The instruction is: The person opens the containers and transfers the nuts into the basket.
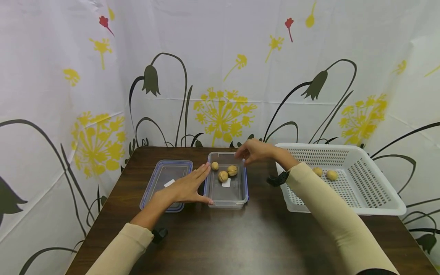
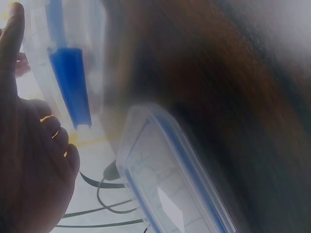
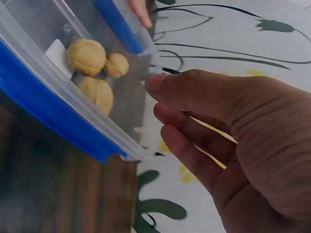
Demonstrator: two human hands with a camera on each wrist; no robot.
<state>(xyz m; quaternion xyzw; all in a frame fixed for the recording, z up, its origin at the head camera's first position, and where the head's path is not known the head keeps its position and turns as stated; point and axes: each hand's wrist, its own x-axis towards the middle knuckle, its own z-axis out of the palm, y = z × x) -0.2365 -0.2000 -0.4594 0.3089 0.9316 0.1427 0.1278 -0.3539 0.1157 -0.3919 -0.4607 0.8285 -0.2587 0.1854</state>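
A clear plastic food container with blue side clips stands on the table, with three walnuts inside near its far half. My left hand lies along the container's left side, fingers straight and thumb spread toward the near left corner; whether it touches the wall I cannot tell. Over the far right corner hovers my right hand. In the right wrist view its thumb and fingers are loosely bent and apart, with nothing between them. The walnuts show beyond the fingertips.
A blue-edged clear lid lies left of the container, partly behind my left hand. At the right stands a white perforated basket holding walnuts, partly covered by my right sleeve. A flowered curtain hangs behind the dark wooden table.
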